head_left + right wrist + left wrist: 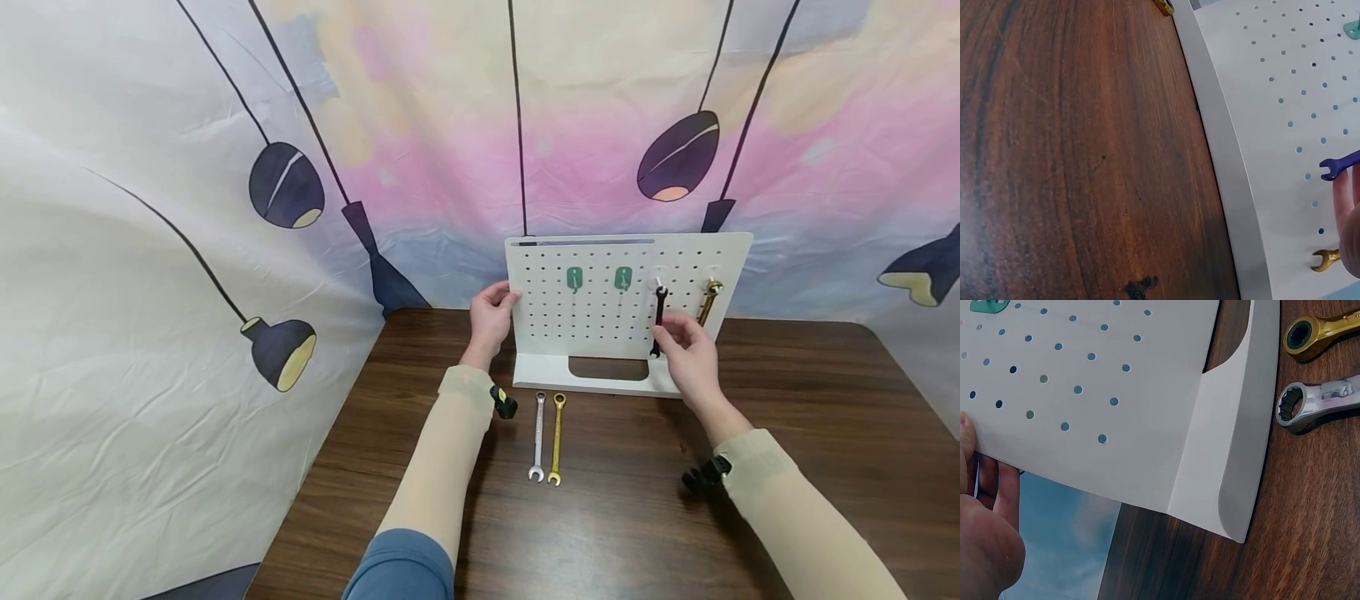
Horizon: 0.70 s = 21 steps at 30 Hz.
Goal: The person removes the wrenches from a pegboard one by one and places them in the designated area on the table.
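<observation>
A white pegboard (543, 321) stands upright on its base. My left hand (491, 321) grips its left edge, thumb in front and fingers behind in the left wrist view. Near the board's right side, my right hand (690, 358) pinches a dark purple combination wrench (660, 307), whose upper end is at a hook. The open end of this purple wrench (1338, 166) points down in front of the holes. Beside it hangs a gold wrench (708, 302), partly hidden by my right hand. Two green hooks (574, 279) on the board's left half hold nothing.
A silver wrench (538, 437) and a yellow-gold wrench (557, 440) lie side by side on the brown wooden table (600, 525), in front of the board's base. Behind the board hangs a patterned cloth (450, 125) with printed lamps.
</observation>
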Each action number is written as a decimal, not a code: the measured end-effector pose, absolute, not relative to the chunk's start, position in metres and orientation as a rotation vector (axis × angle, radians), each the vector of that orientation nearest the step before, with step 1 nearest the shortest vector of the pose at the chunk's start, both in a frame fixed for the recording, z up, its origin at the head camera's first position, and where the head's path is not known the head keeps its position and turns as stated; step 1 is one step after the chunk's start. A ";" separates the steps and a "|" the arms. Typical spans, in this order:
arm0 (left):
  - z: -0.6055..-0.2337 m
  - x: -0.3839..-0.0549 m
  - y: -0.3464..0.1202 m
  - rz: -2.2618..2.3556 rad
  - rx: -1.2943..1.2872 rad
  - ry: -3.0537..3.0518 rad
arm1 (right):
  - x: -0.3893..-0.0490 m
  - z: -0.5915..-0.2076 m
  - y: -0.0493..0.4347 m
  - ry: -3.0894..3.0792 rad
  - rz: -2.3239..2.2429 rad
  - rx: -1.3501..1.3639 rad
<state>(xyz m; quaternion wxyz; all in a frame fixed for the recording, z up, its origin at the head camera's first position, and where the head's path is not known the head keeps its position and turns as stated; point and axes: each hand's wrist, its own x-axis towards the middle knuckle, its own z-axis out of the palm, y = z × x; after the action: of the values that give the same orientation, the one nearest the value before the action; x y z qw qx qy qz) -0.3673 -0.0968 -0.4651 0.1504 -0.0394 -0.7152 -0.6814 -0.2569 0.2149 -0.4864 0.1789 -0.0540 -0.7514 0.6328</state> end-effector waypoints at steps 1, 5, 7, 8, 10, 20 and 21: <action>-0.465 -0.367 -0.097 -1.958 -0.112 -2.056 | -0.255 -0.486 0.215 -2.133 1.776 -0.147; -0.464 -0.366 -0.096 -1.966 -0.115 -2.058 | -0.249 -0.485 0.217 -2.165 1.734 -0.099; -0.464 -0.365 -0.096 -1.968 -0.116 -2.063 | -0.246 -0.484 0.219 -2.186 1.710 -0.074; -0.464 -0.365 -0.096 -1.971 -0.114 -2.064 | -0.245 -0.484 0.219 -2.196 1.702 -0.062; -0.464 -0.364 -0.096 -1.974 -0.112 -2.066 | -0.242 -0.483 0.221 -2.210 1.684 -0.039; -0.465 -0.366 -0.098 -1.981 -0.124 -2.043 | -0.239 -0.475 0.226 -2.271 1.701 0.019; -0.465 -0.366 -0.098 -1.980 -0.126 -2.043 | -0.238 -0.474 0.226 -2.280 1.708 0.021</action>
<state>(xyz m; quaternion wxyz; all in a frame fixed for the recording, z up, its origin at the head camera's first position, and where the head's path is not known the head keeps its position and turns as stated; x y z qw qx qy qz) -0.3663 -0.0985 -0.4651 0.1466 -0.0438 -0.7096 -0.6878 -0.2380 0.2257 -0.4741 0.1459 0.0074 -0.7917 0.5932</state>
